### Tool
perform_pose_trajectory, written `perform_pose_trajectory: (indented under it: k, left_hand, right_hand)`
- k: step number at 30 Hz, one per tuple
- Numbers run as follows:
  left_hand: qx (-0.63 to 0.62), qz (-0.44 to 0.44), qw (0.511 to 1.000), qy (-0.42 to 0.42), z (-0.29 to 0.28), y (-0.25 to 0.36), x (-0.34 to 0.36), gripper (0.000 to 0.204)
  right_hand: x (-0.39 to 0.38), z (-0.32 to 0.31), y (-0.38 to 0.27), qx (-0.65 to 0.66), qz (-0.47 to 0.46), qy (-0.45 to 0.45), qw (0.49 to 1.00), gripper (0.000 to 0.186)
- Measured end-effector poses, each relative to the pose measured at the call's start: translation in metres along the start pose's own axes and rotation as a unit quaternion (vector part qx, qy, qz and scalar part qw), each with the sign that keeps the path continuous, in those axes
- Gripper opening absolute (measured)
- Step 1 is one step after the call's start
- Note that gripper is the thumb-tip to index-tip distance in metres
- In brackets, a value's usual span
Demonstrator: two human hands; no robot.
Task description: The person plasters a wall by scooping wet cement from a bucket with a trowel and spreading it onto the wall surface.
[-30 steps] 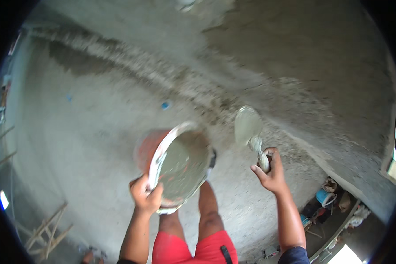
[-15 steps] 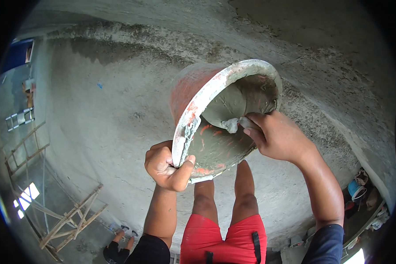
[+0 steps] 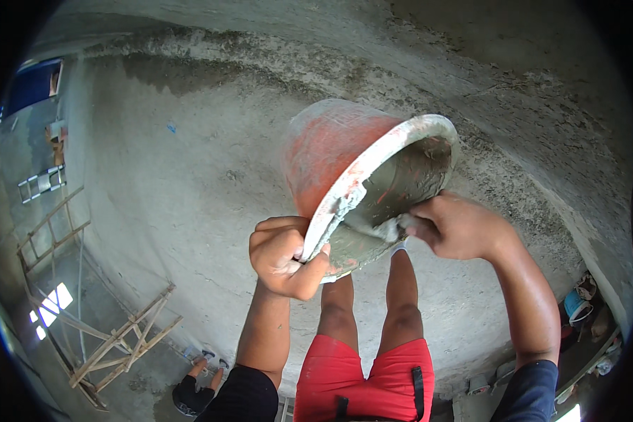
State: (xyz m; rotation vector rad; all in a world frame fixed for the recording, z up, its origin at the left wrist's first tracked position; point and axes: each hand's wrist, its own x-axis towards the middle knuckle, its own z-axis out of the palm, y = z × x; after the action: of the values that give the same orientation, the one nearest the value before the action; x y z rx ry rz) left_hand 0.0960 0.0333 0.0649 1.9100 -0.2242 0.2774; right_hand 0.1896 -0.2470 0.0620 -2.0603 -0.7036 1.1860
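Looks to me like the scoop-and-scrape part of a mortar job. The left hand (image 3: pixel 288 257) is clamped on the rim of a mortar-smeared orange bucket (image 3: pixel 344 148), thumb over the front edge. The bucket's up off the floor (image 3: pixel 211 232), ahead of that hand and leaning right, its open mouth facing the right hand (image 3: pixel 464 225). That one is curled tight round the handle of a trowel (image 3: pixel 394 228), caked in grey, reaching in over the near side of the mouth. Can't make out the blade properly from here. The wet mortar (image 3: pixel 401 183) coats the inside wall just beyond the right-hand knuckles.

If you ask me, the next move calls for a firm left grip so the bucket doesn't roll, then a level lift of the trowel past the rim so nothing slops off.

Labels? None I can read. The bucket's side by the left hand is just orange and grey smears, and the small blue pail (image 3: pixel 577 307) out past the right forearm is too tiny to show any writing.
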Motion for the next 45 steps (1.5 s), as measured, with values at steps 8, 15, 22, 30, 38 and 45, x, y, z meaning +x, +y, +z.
perform_pose_trajectory:
  k: [8, 15, 22, 30, 38, 45]
  left_hand:
    - [-0.077, -0.034, 0.996, -0.005, 0.002, -0.006, 0.012, 0.035]
    - [-0.039, -0.011, 0.998, -0.037, -0.005, -0.018, 0.019, 0.036]
    - [-0.049, -0.076, 0.996, -0.004, -0.013, -0.026, 0.026, 0.039]
    - [0.04, -0.109, 0.986, 0.121, -0.032, -0.049, -0.006, 0.027]
    - [0.082, -0.186, 0.971, 0.126, -0.03, -0.057, -0.036, 0.04]
    - [0.053, -0.258, 0.959, 0.107, -0.029, -0.053, -0.076, 0.037]
  right_hand:
    - [-0.012, -0.001, 0.014, 0.087, 0.045, -0.024, 0.995, 0.029]
    - [-0.006, 0.011, 0.004, 0.192, 0.078, -0.11, 0.972, 0.033]
    - [-0.031, 0.057, 0.05, 0.55, 0.103, -0.178, 0.809, 0.036]
    - [-0.067, 0.089, 0.035, 0.533, 0.004, -0.034, 0.845, 0.037]
    - [-0.084, 0.066, 0.034, 0.163, 0.047, 0.369, 0.914, 0.048]
    - [-0.081, 0.035, 0.061, 0.208, 0.078, 0.441, 0.87, 0.039]
